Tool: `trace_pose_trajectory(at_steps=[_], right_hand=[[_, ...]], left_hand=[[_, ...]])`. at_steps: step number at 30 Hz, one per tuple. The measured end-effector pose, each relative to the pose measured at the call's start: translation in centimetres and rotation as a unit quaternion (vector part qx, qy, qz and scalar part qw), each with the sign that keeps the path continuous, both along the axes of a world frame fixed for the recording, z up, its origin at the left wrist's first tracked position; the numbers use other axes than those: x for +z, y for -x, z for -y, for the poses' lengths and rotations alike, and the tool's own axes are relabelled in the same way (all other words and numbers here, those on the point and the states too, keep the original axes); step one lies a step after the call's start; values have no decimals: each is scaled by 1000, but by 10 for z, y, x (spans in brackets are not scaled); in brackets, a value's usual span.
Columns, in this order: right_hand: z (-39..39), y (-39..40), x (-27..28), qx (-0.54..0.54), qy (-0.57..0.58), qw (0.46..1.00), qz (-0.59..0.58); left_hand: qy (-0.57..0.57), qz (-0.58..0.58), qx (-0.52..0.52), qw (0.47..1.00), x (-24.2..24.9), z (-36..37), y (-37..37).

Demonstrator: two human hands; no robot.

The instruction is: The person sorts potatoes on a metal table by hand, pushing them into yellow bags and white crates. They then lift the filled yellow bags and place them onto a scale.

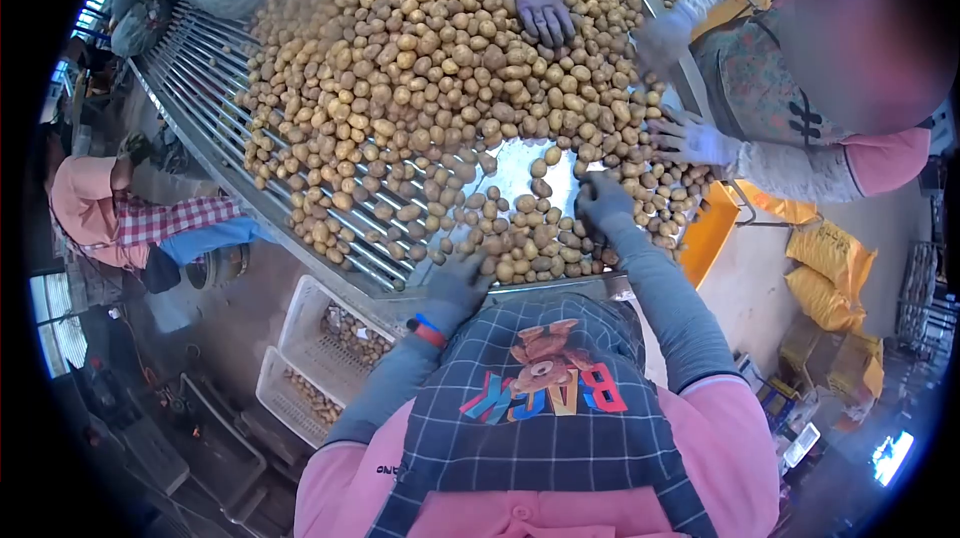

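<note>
A deep heap of small potatoes (400,58) covers most of the sorting table in front of me. My left hand (455,288), in a grey glove, rests at the near edge of the table, its fingers apart beside a loose group of potatoes. My right hand (605,206), also gloved, reaches further in, with fingers spread against potatoes next to a bare white patch (510,173) of the surface. No potato is visibly held in either hand, though the fingertips are partly hidden.
Metal rollers (200,68) form the table's left side. Across from me, a co-worker's purple-gloved hand (545,18) lies on the heap; another person's gloved hand (695,141) works at the right edge. White crates (290,393) holding potatoes stand below left; yellow sacks (830,268) lie right.
</note>
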State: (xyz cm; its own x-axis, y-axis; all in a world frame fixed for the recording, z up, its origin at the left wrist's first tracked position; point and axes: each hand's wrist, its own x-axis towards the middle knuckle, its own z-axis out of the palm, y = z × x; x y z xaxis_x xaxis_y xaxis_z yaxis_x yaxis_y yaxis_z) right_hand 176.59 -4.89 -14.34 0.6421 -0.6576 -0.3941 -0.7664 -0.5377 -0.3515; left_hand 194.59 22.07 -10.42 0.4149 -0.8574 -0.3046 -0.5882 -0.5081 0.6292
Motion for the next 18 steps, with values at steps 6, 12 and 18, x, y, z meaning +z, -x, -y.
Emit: trace_pose_trajectory(at_steps=[6,12,18], right_hand=[[-86,25,55,212,8,962,173],[-68,81,16,-46,-21,983,175],[-75,41,-32,-405,-88,826,383]], left_hand=[[186,-206,-27,960,-30,58,-3],[22,280,-55,958,-46,122,-80],[27,-229,48,972,-54,97,-22]])
